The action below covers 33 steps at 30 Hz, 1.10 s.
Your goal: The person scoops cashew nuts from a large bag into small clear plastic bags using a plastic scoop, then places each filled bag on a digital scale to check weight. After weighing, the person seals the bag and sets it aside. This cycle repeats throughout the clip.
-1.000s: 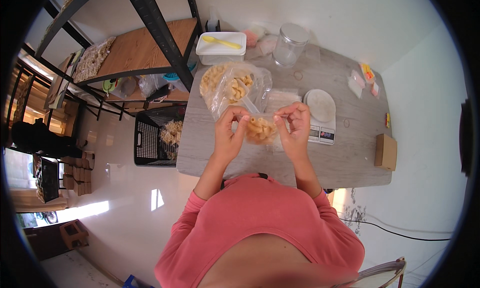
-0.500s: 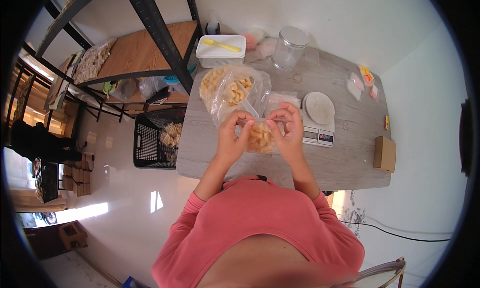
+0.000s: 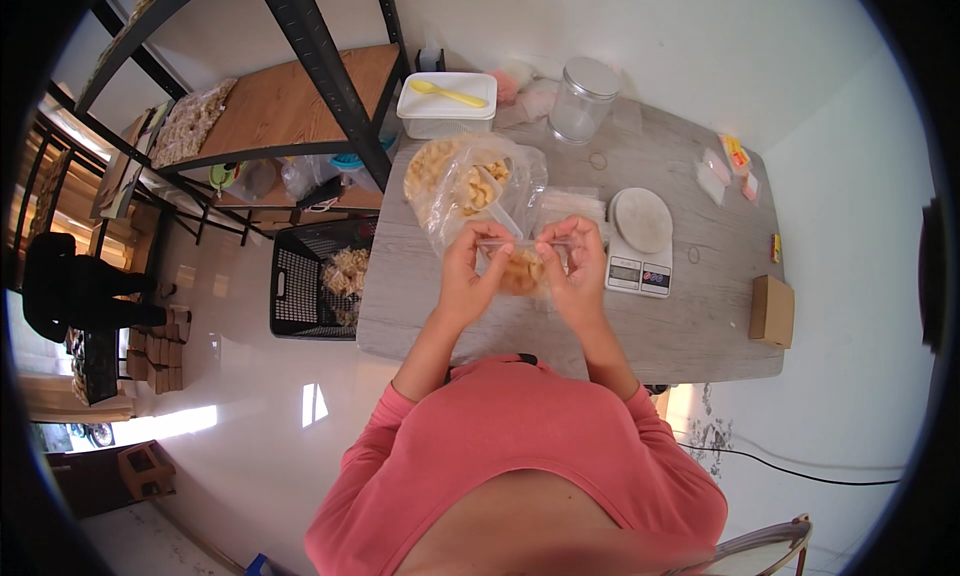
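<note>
A small clear plastic bag [image 3: 523,274] of yellowish snack pieces hangs between my hands over the table's front part. My left hand [image 3: 471,273] pinches its top edge on one side. On the other side my right hand [image 3: 576,272] grips the same edge between thumb and fingers. Just beyond lies a large clear bag [image 3: 432,181] of similar pieces, its mouth spread, with a whitish scoop [image 3: 500,214] resting in it. To the right of my hands is a white kitchen scale [image 3: 641,238] with a round plate. A stack of empty clear bags [image 3: 570,206] lies beside the scale.
On the grey table [image 3: 690,326] stand a lidded white tub [image 3: 447,106] with a yellow spoon [image 3: 448,94], a clear jar [image 3: 584,101] and a small cardboard box [image 3: 772,311]. A black crate [image 3: 300,281] sits left of the table, below a shelf rack [image 3: 280,106].
Both hands still hold the small bag at its top edge. Its contents look less plainly visible, and my fingertips have shifted slightly along the edge. The whole view has moved a little.
</note>
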Motion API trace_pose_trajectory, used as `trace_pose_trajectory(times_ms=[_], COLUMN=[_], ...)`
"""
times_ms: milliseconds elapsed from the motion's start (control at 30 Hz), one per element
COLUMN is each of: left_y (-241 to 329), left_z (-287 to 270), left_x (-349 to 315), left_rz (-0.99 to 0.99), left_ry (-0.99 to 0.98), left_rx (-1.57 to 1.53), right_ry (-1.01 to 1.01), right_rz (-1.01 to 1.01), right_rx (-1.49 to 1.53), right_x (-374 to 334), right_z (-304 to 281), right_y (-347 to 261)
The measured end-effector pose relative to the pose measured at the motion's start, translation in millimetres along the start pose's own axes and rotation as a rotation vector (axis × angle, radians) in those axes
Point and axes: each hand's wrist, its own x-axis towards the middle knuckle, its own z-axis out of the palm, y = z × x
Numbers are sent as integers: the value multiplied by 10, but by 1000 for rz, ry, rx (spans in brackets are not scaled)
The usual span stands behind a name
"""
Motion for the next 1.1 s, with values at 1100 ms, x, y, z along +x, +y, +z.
trace_pose_trajectory(times_ms=[1100], left_y=[-16], left_z=[-101], left_x=[4], left_rz=[-17], left_ry=[-40], left_rx=[-89], right_ry=[-86], right_rz=[-40], right_rx=[-207], right_x=[24], right_z=[34], right_y=[-38])
